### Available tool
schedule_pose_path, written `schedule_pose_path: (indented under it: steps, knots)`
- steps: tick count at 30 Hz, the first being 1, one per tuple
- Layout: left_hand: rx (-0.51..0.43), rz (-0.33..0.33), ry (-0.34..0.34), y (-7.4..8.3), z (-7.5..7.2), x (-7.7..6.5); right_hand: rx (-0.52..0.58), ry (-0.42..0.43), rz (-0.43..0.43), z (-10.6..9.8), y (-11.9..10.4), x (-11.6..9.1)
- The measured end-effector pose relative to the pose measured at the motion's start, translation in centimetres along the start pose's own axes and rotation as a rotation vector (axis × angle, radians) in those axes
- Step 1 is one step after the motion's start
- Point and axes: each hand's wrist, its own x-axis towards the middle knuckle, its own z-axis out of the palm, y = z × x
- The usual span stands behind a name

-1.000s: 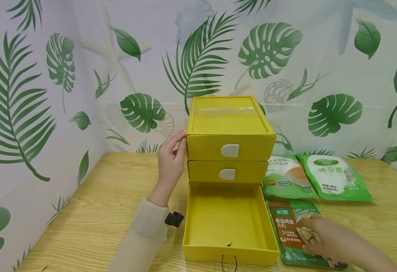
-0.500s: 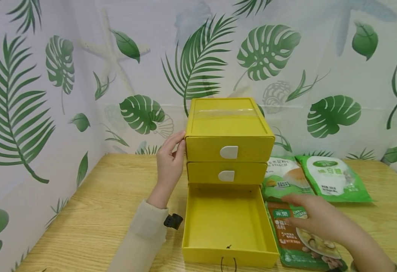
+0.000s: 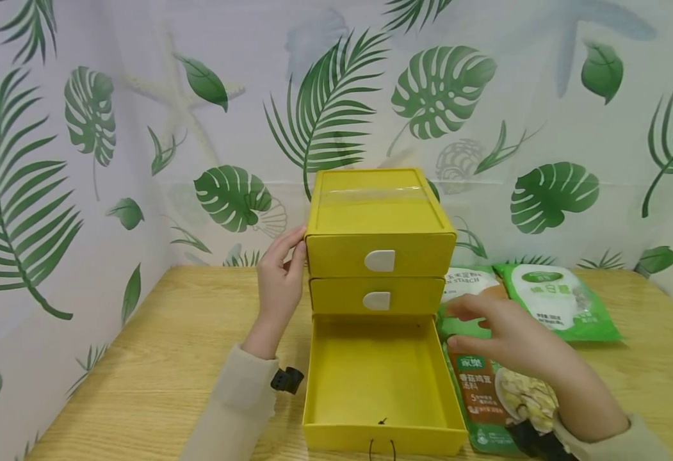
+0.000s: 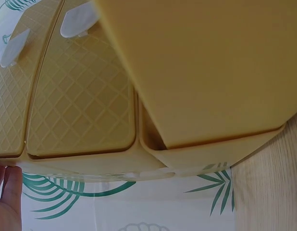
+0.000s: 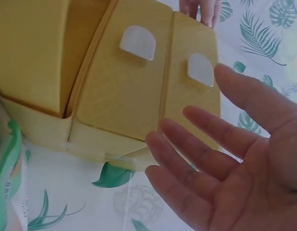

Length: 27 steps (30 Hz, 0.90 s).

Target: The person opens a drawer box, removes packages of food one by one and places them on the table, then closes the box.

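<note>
A yellow three-drawer cabinet (image 3: 381, 214) stands mid-table, its bottom drawer (image 3: 379, 378) pulled out with a bare floor showing. White tabs mark the two upper drawers, both closed; a black cord loop hangs from the bottom one. My left hand (image 3: 280, 282) rests its fingertips against the cabinet's upper left side; in the left wrist view only a few fingers (image 4: 9, 192) show at the edge. To the cabinet's right, my right hand (image 3: 506, 333) hovers with fingers spread and holds nothing. The right wrist view shows its palm (image 5: 244, 192) facing the drawer fronts.
Beneath my right hand lies a brown-and-green soup mix packet (image 3: 480, 397). Behind it are a green-and-white starch bag (image 3: 469, 278), partly hidden by the hand, and another green-and-white bag (image 3: 561, 298). A leaf-patterned sheet (image 3: 215, 141) hangs behind the wooden table (image 3: 198, 333).
My right hand has left the soup mix packet and moved up and left toward the cabinet, its fingers opening out. My left hand keeps its place at the cabinet's side.
</note>
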Motion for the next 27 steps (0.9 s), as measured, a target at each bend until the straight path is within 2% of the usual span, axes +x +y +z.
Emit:
schedule_pose_path:
  steps: [1,5,10,13,17,20,21,24,27]
  knots:
    - [-0.002,0.002,-0.001,-0.4,0.0,0.0,0.003,-0.001,-0.002,0.0,-0.3,0.1]
    - [0.013,-0.005,-0.001,-0.3,-0.2,-0.1,-0.013,-0.004,-0.02,0.1,-1.1,0.2]
    - [0.029,0.006,0.0,0.0,-0.4,-0.1,-0.04,-0.048,-0.116,0.6,-2.5,-0.2]
    - [0.01,0.018,0.001,-1.2,-0.3,0.0,-0.045,-0.122,-0.159,1.1,-3.5,-0.6]
    - [-0.002,0.03,0.005,-2.9,-0.2,0.1,-0.061,-0.268,-0.133,1.9,-5.0,-1.0]
    - [0.007,0.038,0.006,-3.2,-0.1,0.1,-0.045,-0.406,-0.089,2.7,-6.1,-1.3]
    - [0.006,0.041,0.007,-3.2,-0.1,0.1,-0.048,-0.444,-0.105,3.0,-6.5,-1.3]
    - [-0.001,0.053,0.008,-3.2,-0.1,0.2,-0.019,-0.518,-0.245,4.1,-7.2,-1.6]
    - [-0.011,0.056,0.01,-3.1,0.0,0.2,-0.038,-0.541,-0.458,5.6,-7.3,-1.8]
